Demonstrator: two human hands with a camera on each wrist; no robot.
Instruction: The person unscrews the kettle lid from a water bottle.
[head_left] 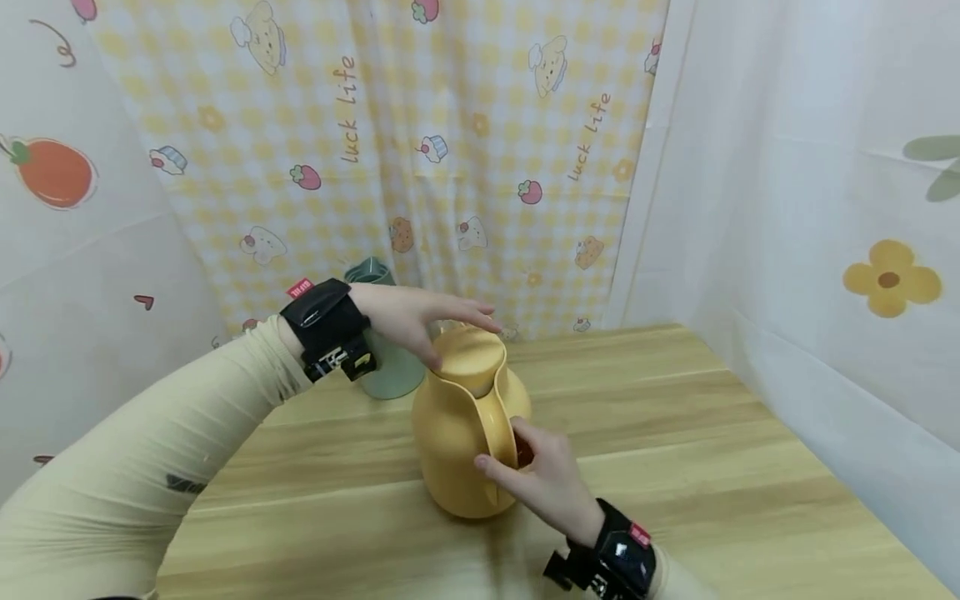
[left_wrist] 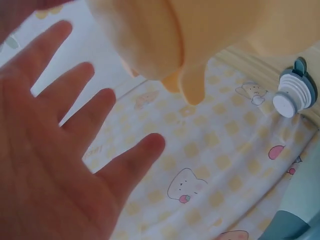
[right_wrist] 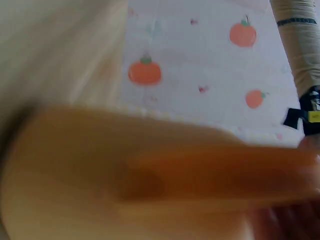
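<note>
A yellow jug [head_left: 468, 425] with a lid [head_left: 471, 354] and a side handle [head_left: 495, 417] stands on the wooden table [head_left: 675, 433]. My right hand [head_left: 536, 475] grips the handle low down, thumb on the near side. My left hand [head_left: 427, 321] hovers just over the lid with straight, spread fingers [left_wrist: 75, 115]; I cannot tell whether it touches. In the left wrist view the jug [left_wrist: 200, 35] fills the top. The right wrist view shows only the jug's blurred yellow body [right_wrist: 125, 175].
A pale green jug [head_left: 386, 367] stands behind the yellow one, near the curtain. A small grey and white screw stopper [left_wrist: 292, 95] lies by the back edge. Patterned cloth [head_left: 450, 150] hangs around the table on three sides.
</note>
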